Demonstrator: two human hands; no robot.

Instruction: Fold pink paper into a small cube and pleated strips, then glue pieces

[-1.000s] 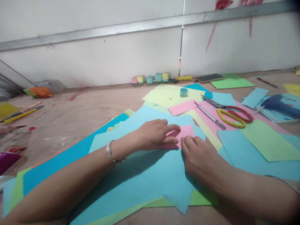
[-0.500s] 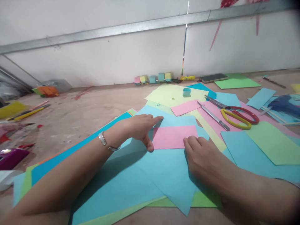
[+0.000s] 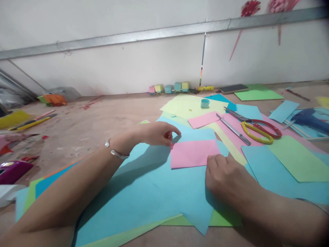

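A pink paper rectangle point(image 3: 194, 154) lies over a large light blue sheet point(image 3: 144, 181), slightly tilted. At its upper left corner, my left hand point(image 3: 157, 133) has its thumb and curled fingers closed on the edge, with the index finger stretched out above. My right hand point(image 3: 226, 173) is closed at the lower right edge of the pink paper, its fingertips pressed together there; the thumb is hidden. Right of the paper lie a silver craft knife point(image 3: 233, 129) and scissors with red and yellow handles point(image 3: 271, 132).
A small blue paper box point(image 3: 205, 103) stands on a pale yellow sheet point(image 3: 180, 104). Small coloured paper blocks point(image 3: 168, 89) line the wall beside a yellow glue stick point(image 3: 206, 88). A dark phone point(image 3: 233, 89) lies near a green sheet point(image 3: 258, 92). At left are pens point(image 3: 33, 122) and a purple object point(image 3: 14, 171).
My left hand has closed from a wide spread of thumb and finger onto the pink paper's corner. The paper has turned slightly, its right side higher. My right hand stays at its edge.
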